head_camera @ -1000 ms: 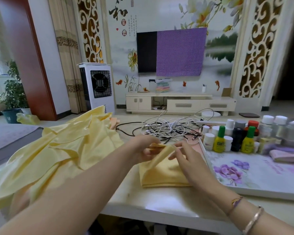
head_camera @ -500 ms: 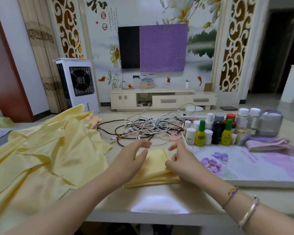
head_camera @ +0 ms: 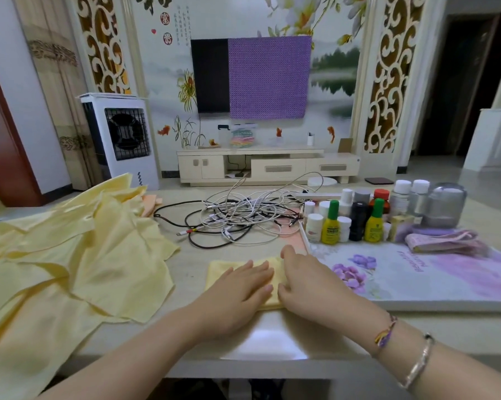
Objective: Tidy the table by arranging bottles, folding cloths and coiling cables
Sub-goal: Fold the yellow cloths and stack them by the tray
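Yellow folded cloth lies flat near the front edge of the table; the left hand and the right hand both press on it with straight fingers, side by side, pinching nothing. To the left a big heap of yellow cloths is spread loose; behind the hands lies a tangle of cables; at the right the bottles stand close together on a flowered tray.

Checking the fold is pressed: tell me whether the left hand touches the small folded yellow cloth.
Touching. The head view shows the left hand lying flat on the folded yellow cloth.
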The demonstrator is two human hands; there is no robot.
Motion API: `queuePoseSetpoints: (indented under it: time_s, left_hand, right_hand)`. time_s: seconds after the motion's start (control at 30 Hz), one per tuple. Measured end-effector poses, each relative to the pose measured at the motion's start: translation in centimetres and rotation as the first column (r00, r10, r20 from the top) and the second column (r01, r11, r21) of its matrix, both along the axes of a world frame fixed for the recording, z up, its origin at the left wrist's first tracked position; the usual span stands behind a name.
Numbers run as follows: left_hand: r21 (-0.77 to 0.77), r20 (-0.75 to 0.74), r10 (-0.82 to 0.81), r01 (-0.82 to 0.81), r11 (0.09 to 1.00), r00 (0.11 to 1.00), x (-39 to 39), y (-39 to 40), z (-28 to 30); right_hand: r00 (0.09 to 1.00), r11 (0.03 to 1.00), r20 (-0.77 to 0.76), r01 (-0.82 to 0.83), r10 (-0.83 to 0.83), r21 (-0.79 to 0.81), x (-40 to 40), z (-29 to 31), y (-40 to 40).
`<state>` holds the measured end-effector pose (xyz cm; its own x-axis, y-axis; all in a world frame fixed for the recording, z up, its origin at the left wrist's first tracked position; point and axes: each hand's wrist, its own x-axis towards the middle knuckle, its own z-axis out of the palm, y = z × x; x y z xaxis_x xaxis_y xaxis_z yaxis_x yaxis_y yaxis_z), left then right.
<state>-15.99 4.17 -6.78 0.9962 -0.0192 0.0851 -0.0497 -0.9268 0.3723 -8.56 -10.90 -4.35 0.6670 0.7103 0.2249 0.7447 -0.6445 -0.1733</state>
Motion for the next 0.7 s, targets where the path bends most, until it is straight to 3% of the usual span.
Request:
queuePoseSetpoints:
  time_s: [0.1,0.17,0.27,0.3,0.37,0.47,0.53,0.6,0.63,0.7]
  left_hand:
    - [-0.215,0.072,0.013,0.003,0.977,0.997,-0.4,-0.1,0.4]
    - [-0.296,0.122,0.013,0.024,0.955,0.992,-0.7,0.1,0.8]
    - [-0.201,0.216,-0.039,0.084,0.976,0.976,-1.0,-0.1,1.4]
    - [-0.161,0.26,-0.042,0.086,0.983,0.965,-0.8,-0.4,1.6]
    - [-0.145,0.374,-0.036,0.096,0.985,0.927,-0.1,-1.6,2.6]
    - [-0.325,0.521,0.064,0.129,0.937,0.851,1.1,-5.0,5.5]
    - [-0.648,0.436,0.211,0.142,0.749,0.875,2.0,-8.0,8.0]
    - [-0.898,0.204,0.247,0.081,0.432,0.947,3.8,-10.6,9.6]
    - [-0.955,0.095,0.216,0.028,0.294,0.972,4.9,-11.9,9.9]
    - [-0.99,-0.096,0.147,-0.109,0.087,0.984,7.1,-14.7,10.0]
  right_hand:
    - [0.98,0.999,-0.197,0.021,-0.011,0.047,0.6,0.3,0.5]
    - [0.923,0.972,-0.384,0.086,0.005,0.219,1.0,0.9,0.8]
    - [0.68,0.785,-0.705,0.317,0.203,0.532,0.9,2.6,0.9]
    - [0.606,0.704,-0.742,0.392,0.286,0.592,0.7,3.4,0.7]
    - [0.559,0.556,-0.717,0.468,0.416,0.687,0.6,4.9,-0.1]
    - [0.64,0.355,-0.575,0.452,0.51,0.818,1.0,6.5,-2.4]
    - [0.781,0.349,-0.504,0.386,0.369,0.854,1.8,6.8,-5.0]
    - [0.854,0.416,-0.486,0.378,0.188,0.827,3.4,6.4,-8.0]
    - [0.839,0.446,-0.528,0.425,0.131,0.787,4.2,6.2,-9.7]
    - [0.726,0.47,-0.683,0.578,0.077,0.667,6.3,5.2,-13.0]
